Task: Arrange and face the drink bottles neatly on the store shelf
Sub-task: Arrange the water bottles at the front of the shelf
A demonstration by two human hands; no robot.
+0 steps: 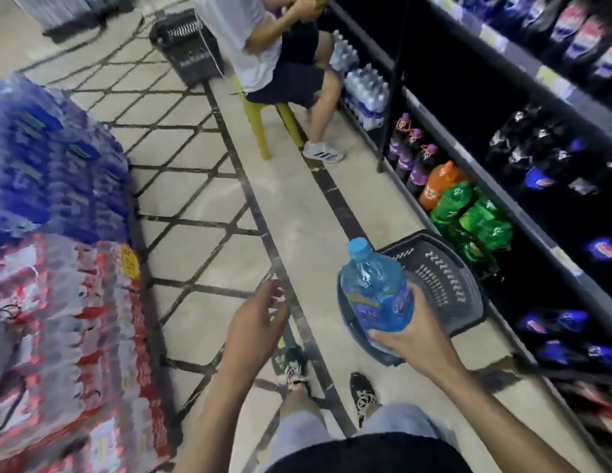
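The water bottle (376, 291), gripped by the right hand (412, 332), left hand (256, 319) loosely spread, should be faced label-out at the front edge of the shelf (502, 196).

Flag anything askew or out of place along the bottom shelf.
The green plastic soda bottles on the bottom shelf look jumbled, leaning at different angles beside the orange plastic bottle. A grey plastic basket sits on the aisle floor against the shelf. No spills visible.

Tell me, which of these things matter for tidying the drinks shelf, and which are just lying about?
Job: blue water bottle in the right hand, free left hand, shelf, green soda bottles, orange bottle.
Lying about: grey basket, yellow stool, black crate, stacked wrapped packs.
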